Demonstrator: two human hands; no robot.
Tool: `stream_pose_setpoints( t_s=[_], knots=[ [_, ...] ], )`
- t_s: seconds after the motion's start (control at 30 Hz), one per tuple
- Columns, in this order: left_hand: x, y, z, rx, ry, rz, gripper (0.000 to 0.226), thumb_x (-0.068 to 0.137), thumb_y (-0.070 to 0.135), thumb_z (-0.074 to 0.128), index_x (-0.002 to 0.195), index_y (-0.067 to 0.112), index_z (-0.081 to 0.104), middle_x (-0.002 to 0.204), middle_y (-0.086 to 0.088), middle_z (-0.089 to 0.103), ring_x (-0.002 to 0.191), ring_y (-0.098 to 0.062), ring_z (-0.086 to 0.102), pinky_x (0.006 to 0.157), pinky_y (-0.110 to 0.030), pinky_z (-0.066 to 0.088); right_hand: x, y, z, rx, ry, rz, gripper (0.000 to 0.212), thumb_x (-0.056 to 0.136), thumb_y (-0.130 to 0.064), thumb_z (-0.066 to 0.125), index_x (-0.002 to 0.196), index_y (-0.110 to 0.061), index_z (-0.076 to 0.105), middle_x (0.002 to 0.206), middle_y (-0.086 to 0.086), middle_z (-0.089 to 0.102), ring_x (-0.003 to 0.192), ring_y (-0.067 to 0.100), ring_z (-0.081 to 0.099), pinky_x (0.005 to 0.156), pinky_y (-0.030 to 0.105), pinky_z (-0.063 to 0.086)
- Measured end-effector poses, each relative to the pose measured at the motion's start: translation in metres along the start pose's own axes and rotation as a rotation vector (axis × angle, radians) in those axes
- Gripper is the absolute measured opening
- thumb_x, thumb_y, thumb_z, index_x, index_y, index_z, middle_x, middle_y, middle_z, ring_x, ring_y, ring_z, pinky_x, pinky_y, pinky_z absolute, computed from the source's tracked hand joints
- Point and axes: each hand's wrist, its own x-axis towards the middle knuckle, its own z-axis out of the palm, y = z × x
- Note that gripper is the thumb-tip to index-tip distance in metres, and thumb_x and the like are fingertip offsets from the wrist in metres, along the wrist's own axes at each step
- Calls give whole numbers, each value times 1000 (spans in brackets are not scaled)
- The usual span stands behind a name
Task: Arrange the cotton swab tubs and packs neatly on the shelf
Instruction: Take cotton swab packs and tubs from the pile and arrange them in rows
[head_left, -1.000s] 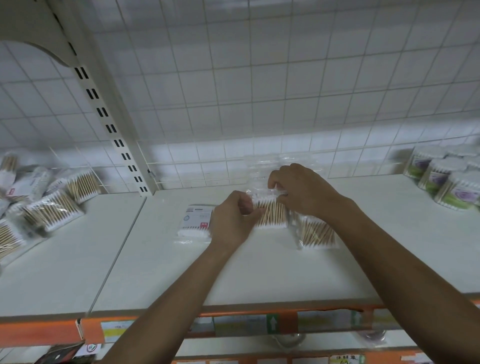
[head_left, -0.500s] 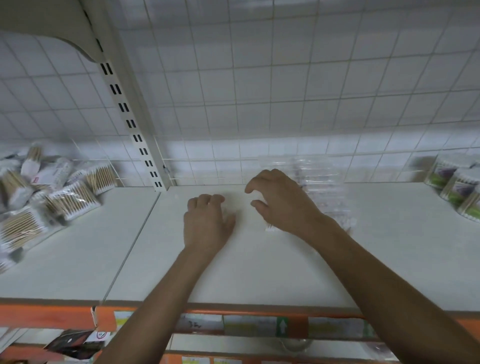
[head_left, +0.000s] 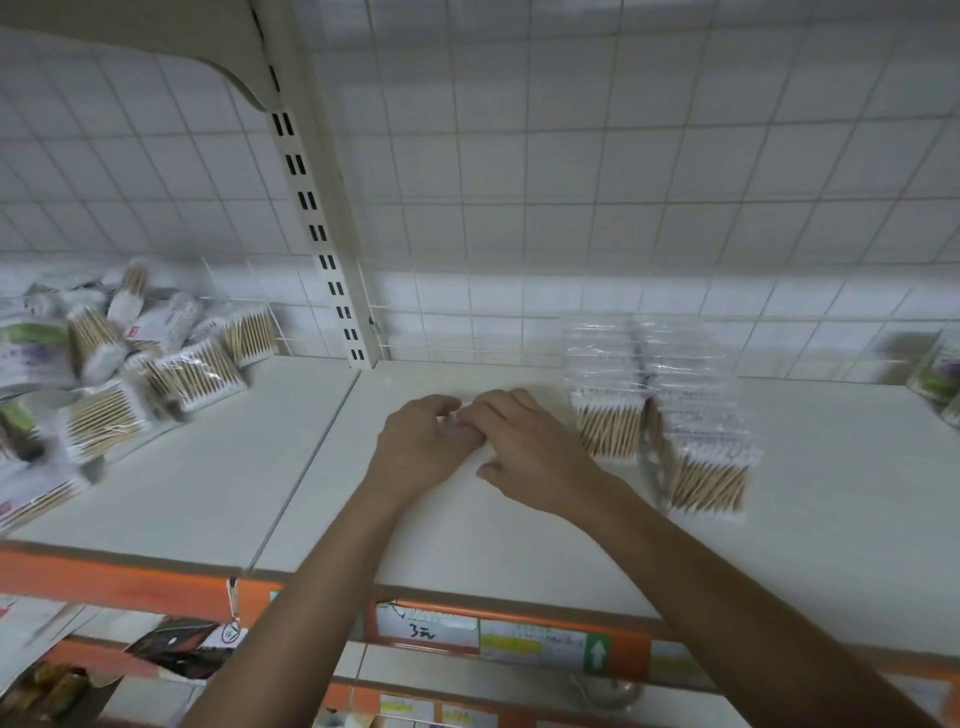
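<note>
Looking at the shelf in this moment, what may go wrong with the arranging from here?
1. The right hand works just beside the two rows of packs; drawing that arm back might brush the nearer row out of line.
2. The jumbled pile of packs on the left section reaches near the front edge of the shelf; a nudge could push some off.

White shelf (head_left: 467, 530), orange edge strip (head_left: 104, 577), white grid-patterned back panel (head_left: 571, 182).
</note>
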Motion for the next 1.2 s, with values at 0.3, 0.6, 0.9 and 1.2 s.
stream_pose_setpoints(
  t_s=[0.3,0.6,0.9,1.2],
  knots=[
    [-7,9,-21,-229,-56,181,61,67,43,80,121,34,55,108,20,58,98,5,57,82,-17,47,1,11,-28,193,255,183,27,88,-25,60,113,-17,60,102,1,62,92,20,56,74,30,41],
    [2,5,-5,-244,98,251,38,80,19,73,62,28,42,54,16,47,54,-1,47,58,-21,34,-10,13,-60,406,258,293,28,91,-27,59,117,-19,51,79,-10,57,70,8,58,67,21,43],
    [-6,18,16,-188,-24,340,32,78,23,74,69,11,46,52,8,40,48,-8,32,47,-17,28,-38,36,-89,313,296,358,8,82,-15,68,89,-17,67,77,-11,62,73,7,59,71,13,44],
    [-14,38,58,-103,-86,383,25,73,19,80,80,13,57,66,14,55,58,14,54,57,-3,37,-66,61,-91,-15,134,368,8,80,-9,62,84,-15,67,70,-16,47,73,8,50,65,16,35]
  ],
)
